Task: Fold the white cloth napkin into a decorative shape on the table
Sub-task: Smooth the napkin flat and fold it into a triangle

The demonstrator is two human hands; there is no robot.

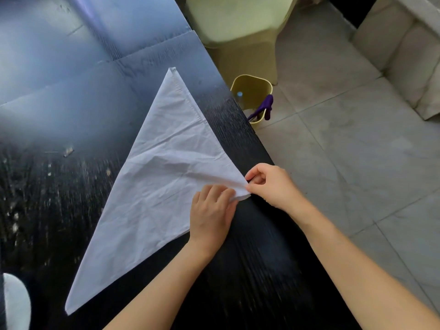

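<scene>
The white cloth napkin [162, 167] lies folded into a triangle on the dark table [59, 103]. One point reaches toward the far edge, another toward the near left, and the third sits by the table's right edge. My right hand [271, 184] pinches that right corner between thumb and fingers. My left hand [212, 213] rests on the cloth just beside it, its fingertips curled onto the same corner.
The table's right edge runs diagonally close to the napkin corner. Beyond it on the tiled floor stand a yellow bin [252, 96] with a purple item hanging over its rim, a pale chair [235, 20] and a light sofa [404, 51]. A white object [14, 303] sits at the near left.
</scene>
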